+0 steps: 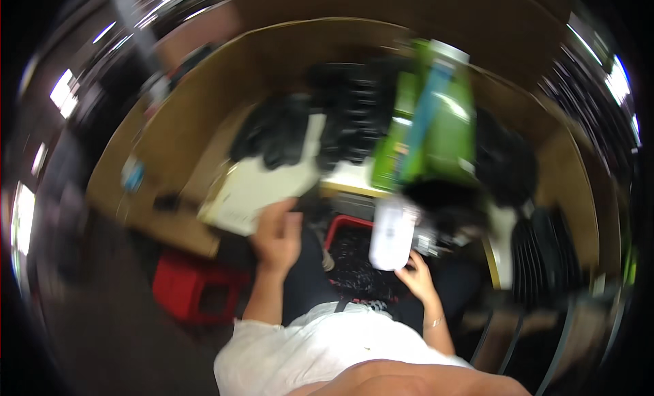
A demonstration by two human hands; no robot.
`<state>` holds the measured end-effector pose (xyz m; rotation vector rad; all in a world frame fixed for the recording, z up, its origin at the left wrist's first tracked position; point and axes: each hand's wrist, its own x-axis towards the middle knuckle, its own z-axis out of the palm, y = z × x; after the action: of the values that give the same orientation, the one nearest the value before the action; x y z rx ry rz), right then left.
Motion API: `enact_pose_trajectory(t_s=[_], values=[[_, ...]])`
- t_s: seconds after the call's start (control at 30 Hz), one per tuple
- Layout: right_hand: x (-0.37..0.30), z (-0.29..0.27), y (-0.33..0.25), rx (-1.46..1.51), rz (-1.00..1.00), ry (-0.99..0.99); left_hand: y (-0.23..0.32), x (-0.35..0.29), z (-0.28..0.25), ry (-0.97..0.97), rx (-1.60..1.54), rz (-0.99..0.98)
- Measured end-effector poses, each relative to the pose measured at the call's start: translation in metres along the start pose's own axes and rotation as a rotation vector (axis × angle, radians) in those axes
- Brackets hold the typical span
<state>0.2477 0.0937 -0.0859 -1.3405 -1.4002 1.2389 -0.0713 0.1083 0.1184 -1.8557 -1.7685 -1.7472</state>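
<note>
My left hand [275,239] is raised at the near edge of a white board [262,192], thumb apart from the fingers, with nothing seen in it. My right hand [419,280] has its fingertips at the lower right end of a white, rounded, oblong thing [393,238]. Blur hides whether they grip it or only lie beside it. Dark machine-like parts [443,222] adjoin the white thing on its right. Below and between my hands is a red-rimmed container [330,238] holding small dark bits.
Large green bottle-like containers [449,120] stand beyond my right hand. Black bundled items [272,130] lie at the back, with ribbed black pieces [545,253] at right. A brown panel [170,117] curves round the worktop. A red stool [178,287] stands on the left.
</note>
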Motion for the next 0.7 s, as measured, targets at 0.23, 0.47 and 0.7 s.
enact_pose_trajectory(t_s=[0.23, 0.47, 0.7], values=[[-0.021, 0.039, -0.015, 0.094, 0.153, -0.356, 0.033, -0.08, 0.048, -0.443, -0.746, -0.255], [-0.06, 0.017, -0.049, 0.154, 0.377, -0.308, 0.054, -0.089, 0.091, -0.817, -0.693, -0.468], [-0.078, -0.105, -0.013, 0.425, 0.406, 0.104, 0.043, -0.105, 0.096, -0.69, -0.893, -0.443]])
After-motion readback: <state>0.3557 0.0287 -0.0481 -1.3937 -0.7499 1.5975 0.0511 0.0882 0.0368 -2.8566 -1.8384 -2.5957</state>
